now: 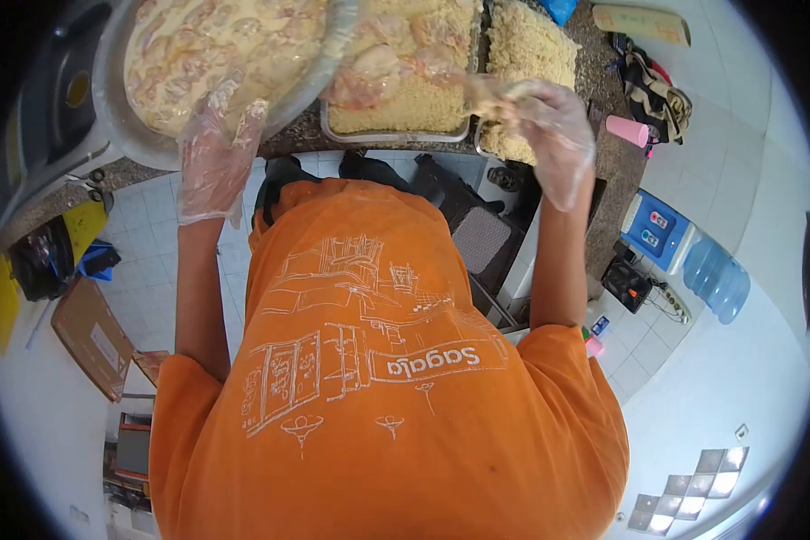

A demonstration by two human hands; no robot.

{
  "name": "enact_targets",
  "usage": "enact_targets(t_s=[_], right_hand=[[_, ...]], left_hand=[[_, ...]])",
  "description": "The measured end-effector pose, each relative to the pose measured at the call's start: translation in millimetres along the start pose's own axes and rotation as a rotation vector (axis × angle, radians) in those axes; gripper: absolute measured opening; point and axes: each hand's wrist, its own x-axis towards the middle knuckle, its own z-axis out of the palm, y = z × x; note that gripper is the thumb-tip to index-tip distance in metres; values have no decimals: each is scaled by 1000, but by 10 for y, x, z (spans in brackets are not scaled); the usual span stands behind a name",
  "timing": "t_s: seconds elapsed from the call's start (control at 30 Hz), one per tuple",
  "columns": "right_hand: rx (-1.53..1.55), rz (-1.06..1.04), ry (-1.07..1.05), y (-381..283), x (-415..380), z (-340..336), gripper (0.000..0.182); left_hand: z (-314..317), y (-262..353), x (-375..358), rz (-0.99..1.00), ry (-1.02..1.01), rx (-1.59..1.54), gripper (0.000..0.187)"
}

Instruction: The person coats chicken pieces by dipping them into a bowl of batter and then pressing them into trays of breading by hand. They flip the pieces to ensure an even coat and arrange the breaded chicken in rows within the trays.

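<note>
Handle gently the pale crumb-coated meat piece [486, 94] grasped in the fingers of the clear-gloved right hand [556, 135], reserving the batter-smeared, clear-gloved left hand [218, 148], with fingers released, for wet work.

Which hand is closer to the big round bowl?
Left. The left hand reaches over the bowl; the right hand is farther off to the right, over some crumbs.

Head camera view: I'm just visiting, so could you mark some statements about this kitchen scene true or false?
1. The left hand wears a clear plastic glove. True.
2. The large round grey bowl holds only dry crumbs. False: it holds wet, pale batter with pinkish pieces.
3. The right hand is bare. False: it wears a clear plastic glove too.
4. A small pink cup lies right of both rectangular crumb-filled trays. True.
5. The orange T-shirt is plain. False: it bears white drawings.
</note>
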Motion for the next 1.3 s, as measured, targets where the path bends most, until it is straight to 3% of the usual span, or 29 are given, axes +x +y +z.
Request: enact_targets(t_s=[0.2,0.3,0.37,0.43,0.5,0.53,0.63,0.73,0.87,0.93,1.07,1.17,1.23,1.3], right_hand=[[123,175,-15,655,174,181,13],[141,127,17,1013,290,-97,19],[107,-20,6,1103,359,-536,24],[37,15,35,1119,408,-712,25],[-919,-190,-9,1133,406,-823,25],[-1092,-207,-54,1206,395,-749,27],[-1295,-386,-95,1590,507,-395,33],[-1371,-317,-62,1675,686,-181,40],[-1243,-124,-62,1475,814,-220,39],[-873,69,-108,1276,815,-297,33],[-679,38,-81,1303,825,-457,39],[-560,-107,-56,1584,917,-499,26],[-5,-103,-46,1896,1013,-568,32],[-8,-112,-35,1925,1019,-659,32]], left_hand=[[317,343,-257,22,25,52,48],[448,445,-440,-16,39,132,47],[533,509,-574,-25,60,213,47],[583,573,-681,-108,65,133,48],[695,576,-782,-102,70,122,47],[753,587,-832,-94,73,102,47],[885,704,-897,-5,108,82,46],[913,854,-907,13,88,79,46],[849,958,-881,37,85,94,46],[826,922,-857,19,85,107,46],[830,898,-839,21,86,76,46],[836,910,-823,-54,62,66,47],[840,850,-804,-15,61,40,47],[850,774,-790,0,64,16,47]])
